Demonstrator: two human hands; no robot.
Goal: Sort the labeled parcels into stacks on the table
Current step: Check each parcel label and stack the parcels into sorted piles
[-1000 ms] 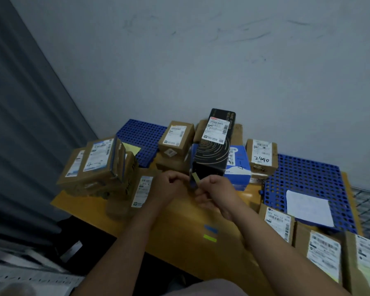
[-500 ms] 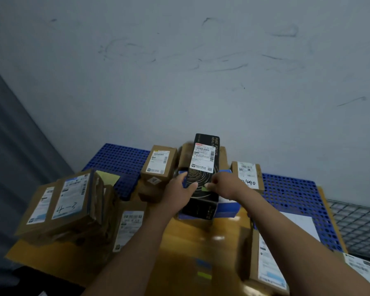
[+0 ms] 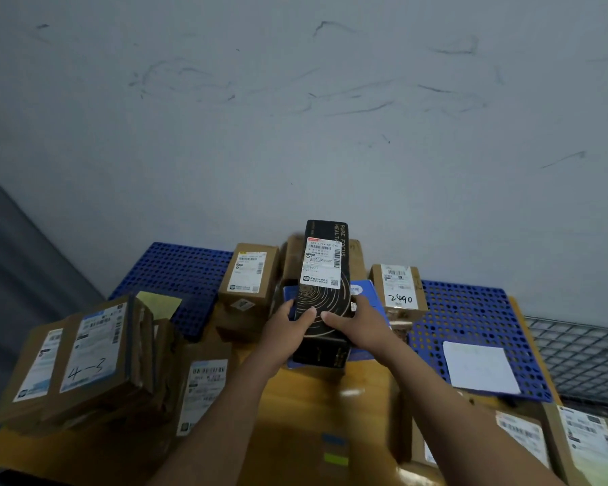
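Observation:
A long black box [image 3: 325,275] with gold rings and a white label lies on a blue parcel [image 3: 365,292] at the middle back of the yellow table [image 3: 313,415]. My left hand [image 3: 288,326] grips its left side and my right hand [image 3: 353,326] grips its right side, thumbs on top. Brown labeled parcels surround it: one [image 3: 250,278] to its left, one marked 2490 [image 3: 399,287] to its right, and one [image 3: 357,254] behind it.
A leaning stack of brown parcels [image 3: 92,356], one marked 4-3, fills the left side, with another parcel [image 3: 204,391] beside it. More parcels [image 3: 558,447] lie at the bottom right. Blue perforated mats [image 3: 471,310] carry a white sheet [image 3: 479,371] and a yellow note [image 3: 158,303]. A wall stands behind.
Both hands left a small yellowish slip near the table's front, reached forward and took hold of the black box's sides. The camera tilted up and moved closer.

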